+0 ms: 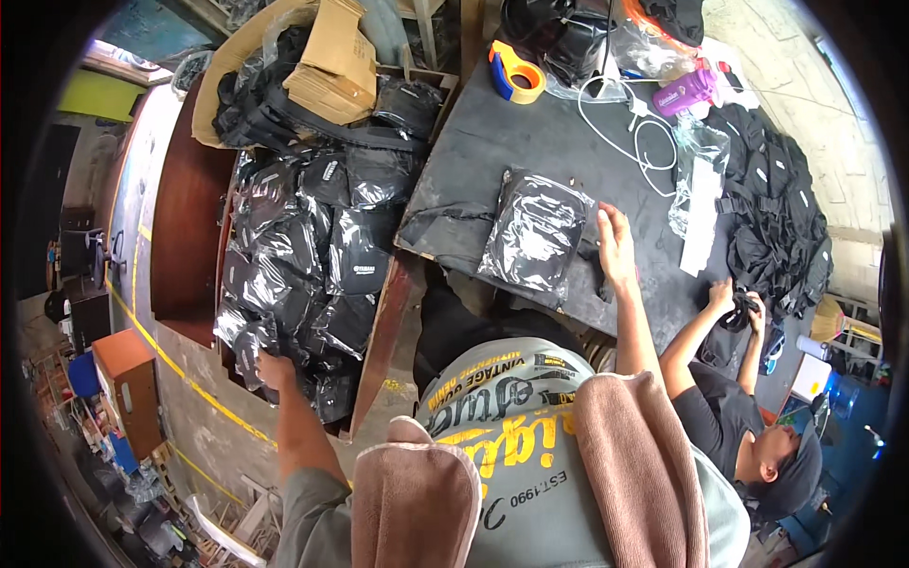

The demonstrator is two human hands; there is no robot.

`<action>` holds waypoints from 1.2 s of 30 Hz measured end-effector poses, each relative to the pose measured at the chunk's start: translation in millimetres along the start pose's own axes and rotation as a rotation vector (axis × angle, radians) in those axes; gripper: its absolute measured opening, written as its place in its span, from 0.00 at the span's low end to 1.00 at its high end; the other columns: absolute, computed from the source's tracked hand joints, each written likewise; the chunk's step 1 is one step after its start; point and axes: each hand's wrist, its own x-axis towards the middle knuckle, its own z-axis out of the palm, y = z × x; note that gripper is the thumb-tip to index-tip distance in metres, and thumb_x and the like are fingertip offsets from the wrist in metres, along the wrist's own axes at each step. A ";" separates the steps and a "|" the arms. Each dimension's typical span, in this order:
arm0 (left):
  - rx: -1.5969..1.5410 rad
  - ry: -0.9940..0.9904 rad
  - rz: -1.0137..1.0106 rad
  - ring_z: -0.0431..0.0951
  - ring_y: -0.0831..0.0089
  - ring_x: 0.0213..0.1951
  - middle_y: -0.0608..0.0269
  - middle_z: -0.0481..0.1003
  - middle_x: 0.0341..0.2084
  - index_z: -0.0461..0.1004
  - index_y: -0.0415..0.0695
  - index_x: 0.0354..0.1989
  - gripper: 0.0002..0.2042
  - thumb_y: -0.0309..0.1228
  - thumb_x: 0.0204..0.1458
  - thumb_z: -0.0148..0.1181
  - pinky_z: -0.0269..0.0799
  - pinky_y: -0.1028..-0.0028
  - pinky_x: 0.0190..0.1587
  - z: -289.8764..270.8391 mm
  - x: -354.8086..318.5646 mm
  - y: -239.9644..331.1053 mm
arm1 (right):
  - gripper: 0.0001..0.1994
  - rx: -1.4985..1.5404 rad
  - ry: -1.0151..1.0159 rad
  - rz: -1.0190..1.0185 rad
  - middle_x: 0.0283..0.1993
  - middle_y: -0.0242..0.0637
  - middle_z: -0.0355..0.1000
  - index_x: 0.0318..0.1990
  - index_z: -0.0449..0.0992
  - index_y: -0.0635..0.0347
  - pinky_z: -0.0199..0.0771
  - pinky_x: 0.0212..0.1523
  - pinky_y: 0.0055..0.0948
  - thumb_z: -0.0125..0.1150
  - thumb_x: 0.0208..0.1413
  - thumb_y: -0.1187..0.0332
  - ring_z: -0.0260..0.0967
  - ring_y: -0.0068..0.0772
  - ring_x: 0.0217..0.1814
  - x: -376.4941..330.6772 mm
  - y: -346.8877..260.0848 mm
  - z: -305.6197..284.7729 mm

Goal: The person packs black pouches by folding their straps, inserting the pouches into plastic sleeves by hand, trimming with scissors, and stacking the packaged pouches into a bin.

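Note:
My left hand is at the near left edge of a wooden bin full of plastic-wrapped black pouches. Its fingers are closed on the edge of one wrapped black pouch. My right hand is over the dark table, holding nothing, fingers stretched out and slightly apart. Just left of it a black package in clear, shiny plastic lies flat near the table's edge.
The bin's reddish wooden side meets the table. A cardboard box lies at the bin's far end. A tape dispenser, white cable, purple bottle and piled black bags occupy the table. A co-worker handles black straps at right.

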 end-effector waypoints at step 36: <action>-0.867 0.003 1.787 0.64 0.49 0.73 0.55 0.71 0.66 0.79 0.46 0.58 0.23 0.28 0.52 0.60 0.52 0.39 0.76 -148.3 -307.4 343.7 | 0.36 -0.705 0.010 -0.295 0.83 0.55 0.49 0.78 0.63 0.46 0.36 0.78 0.74 0.59 0.66 0.44 0.40 0.69 0.85 -31.4 -67.3 97.6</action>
